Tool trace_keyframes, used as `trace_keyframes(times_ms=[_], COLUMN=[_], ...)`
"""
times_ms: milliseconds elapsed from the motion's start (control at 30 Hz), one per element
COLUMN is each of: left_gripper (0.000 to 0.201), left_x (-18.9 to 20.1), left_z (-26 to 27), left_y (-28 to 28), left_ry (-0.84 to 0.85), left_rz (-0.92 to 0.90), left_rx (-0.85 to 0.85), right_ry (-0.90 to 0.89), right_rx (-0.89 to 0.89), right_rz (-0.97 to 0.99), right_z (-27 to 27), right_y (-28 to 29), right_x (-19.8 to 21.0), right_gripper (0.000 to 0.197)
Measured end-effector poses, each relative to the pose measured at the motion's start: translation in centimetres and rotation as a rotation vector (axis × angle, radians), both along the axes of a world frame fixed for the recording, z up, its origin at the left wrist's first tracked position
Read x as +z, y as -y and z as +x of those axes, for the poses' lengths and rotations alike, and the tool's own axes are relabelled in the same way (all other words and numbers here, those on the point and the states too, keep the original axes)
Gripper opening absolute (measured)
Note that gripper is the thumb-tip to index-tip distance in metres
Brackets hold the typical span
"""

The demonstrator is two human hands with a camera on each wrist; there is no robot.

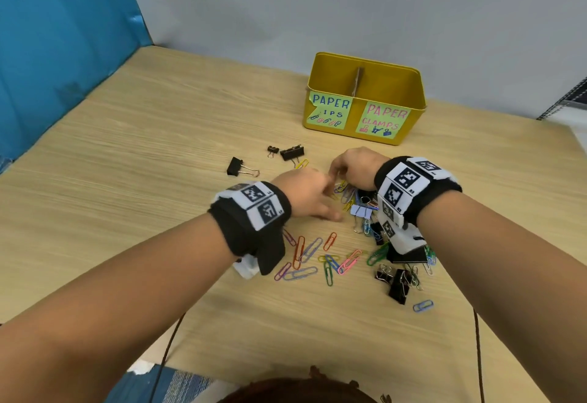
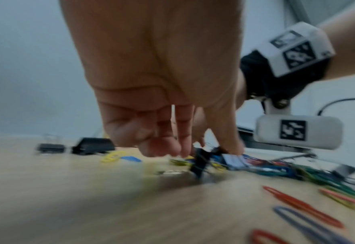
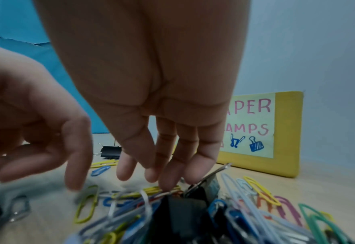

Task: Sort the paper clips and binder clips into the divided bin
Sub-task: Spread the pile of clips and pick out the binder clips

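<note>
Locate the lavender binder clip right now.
In the head view the lavender binder clip lies on the table in the clip pile, just right of the left hand and beside the right wrist's band.

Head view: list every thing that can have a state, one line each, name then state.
yellow bin: upright on the table, open top, cardboard divider in place; contents hidden.
lilac binder clip: lying in the pile, handles folded out.
black binder clip: lying apart from the pile, handles out.
paper clips: loose on the table, unsorted.
left hand: fingers reaching down at the pile's edge.
right hand: fingertips down on the pile; grip unclear.
</note>
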State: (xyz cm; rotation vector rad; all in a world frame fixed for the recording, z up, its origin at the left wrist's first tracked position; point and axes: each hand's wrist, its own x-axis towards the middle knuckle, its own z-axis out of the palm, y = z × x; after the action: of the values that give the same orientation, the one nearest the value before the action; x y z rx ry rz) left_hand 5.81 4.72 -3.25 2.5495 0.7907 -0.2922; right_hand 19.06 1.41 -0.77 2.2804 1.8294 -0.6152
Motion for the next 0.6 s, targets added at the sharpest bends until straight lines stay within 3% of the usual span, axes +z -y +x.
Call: trace_keyframes(times_ms=[133,267,367,467,600], left_gripper=[0.015,0.012,0.012,0.023,0.045], left_x=[-0.2,0.7,1.0,0.8,0.6], left_z=[0.1,-2.2,-3.5,-4.0,-3.0], left_y=[0.2,-2.6,-4.9,-5.9,-5.2], left_ry=[-0.031,-0.141,-0.173,-0.14,0.02], left_rz=[0.072,0.074,0.113,0.158,0.208], left_rx=[-0.034,-0.04,0.062,0.171,0.221], right_ry=[-0.051,-0.055,-0.076,-0.04,-0.007], right_rx=[-0.038,-0.026,0.035,0.103,0.099], right_rz=[0.055,0.116,0.143,0.144,-0.038], right_z=[0.2,-0.4,-2.1,-3.4,-2.8], right_y=[-0.1,-0.7,-1.7,-2.6,-2.3], right_x=[-0.3,-0.4,-0.6,-1.0,-0.8], right_gripper=[0.036,0.044,0.045,0.041,0.041])
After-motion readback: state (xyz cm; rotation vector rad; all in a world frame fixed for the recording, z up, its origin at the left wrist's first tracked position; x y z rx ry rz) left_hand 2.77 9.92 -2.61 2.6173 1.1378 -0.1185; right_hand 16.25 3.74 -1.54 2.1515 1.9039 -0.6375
